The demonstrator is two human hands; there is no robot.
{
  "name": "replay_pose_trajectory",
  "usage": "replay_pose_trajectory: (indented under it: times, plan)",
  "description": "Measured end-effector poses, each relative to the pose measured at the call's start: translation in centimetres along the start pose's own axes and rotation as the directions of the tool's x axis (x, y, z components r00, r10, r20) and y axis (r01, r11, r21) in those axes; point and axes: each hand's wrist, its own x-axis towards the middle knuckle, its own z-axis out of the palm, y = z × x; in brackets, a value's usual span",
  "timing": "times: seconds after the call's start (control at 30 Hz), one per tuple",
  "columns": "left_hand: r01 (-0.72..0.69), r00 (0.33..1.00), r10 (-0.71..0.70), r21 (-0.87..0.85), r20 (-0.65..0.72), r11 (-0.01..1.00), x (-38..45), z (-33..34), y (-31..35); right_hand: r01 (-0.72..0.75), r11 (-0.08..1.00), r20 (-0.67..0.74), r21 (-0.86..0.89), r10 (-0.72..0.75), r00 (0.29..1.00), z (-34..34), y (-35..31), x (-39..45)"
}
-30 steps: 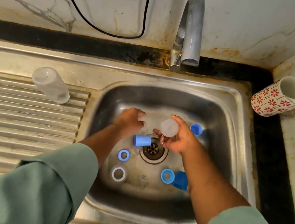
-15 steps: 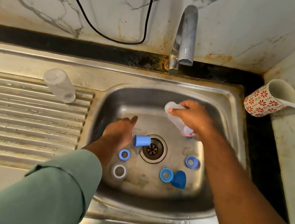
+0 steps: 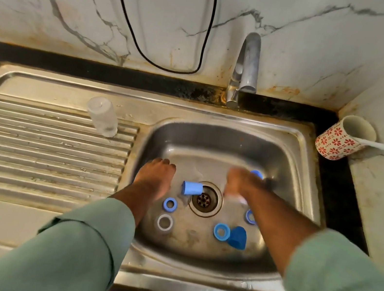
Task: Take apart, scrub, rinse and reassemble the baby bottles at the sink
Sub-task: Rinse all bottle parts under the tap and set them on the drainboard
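Half a second ago the right hand was lifted toward the back of the basin with a clear bottle gripped in it; now it has dropped low, just right of the drain, and is smeared by motion. The left hand has barely shifted and lies knuckles up at the left of the basin floor, its fingers pointing down and hidden, so how they are set cannot be told.

The work looks to be mid-wash: the bottles are in pieces. A blue cap lies on its side touching the drain's left rim, two blue rings and a clear ring sit on the basin floor, and a darker blue cap rests against the nearer right-hand ring. One clear bottle stands upturned on the draining board of the sink, well apart from the rest.

Next, probably, comes picking up another piece and scrubbing it; no water runs from the tap.

Hard to read: something pale under the right hand may be the bottle, but blur leaves its grip uncertain. Another blue piece peeps out behind that hand, and a further ring is half covered by the forearm.
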Motion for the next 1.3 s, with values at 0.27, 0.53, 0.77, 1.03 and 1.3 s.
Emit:
replay_pose_trajectory:
  times: [0.27,0.53,0.77,1.03,1.3]
  plan:
    - [-0.028,0.987,0.0,-0.177,-0.16,0.984,-3.4,-1.9,-4.8,-0.103,0.622,-0.013,0.776,0.179,0.984,-2.4,-5.0,-1.9]
    - [-0.083,0.905,0.003,-0.169,-0.425,0.982,-9.8,-2.0,-18.0,0.189,0.498,-0.208,0.846,-0.018,0.978,-8.0,-15.3,-9.7]
    - [0.029,0.996,-0.031,-0.022,-0.082,0.999,-8.7,-4.5,-29.0,0.58,0.749,-0.467,0.32,-0.408,0.785,-12.6,-29.1,-11.1]
    - [0.063,0.99,-0.039,-0.181,0.135,0.981,-6.7,-5.0,-30.9,0.466,0.823,-0.208,-0.323,-0.542,0.814,-10.8,-40.2,-3.0]
    - [0.096,0.979,-0.064,-0.163,0.193,0.982,-5.7,-5.2,-30.6,0.36,0.806,-0.098,-0.469,-0.453,0.886,-8.3,-41.4,0.8]
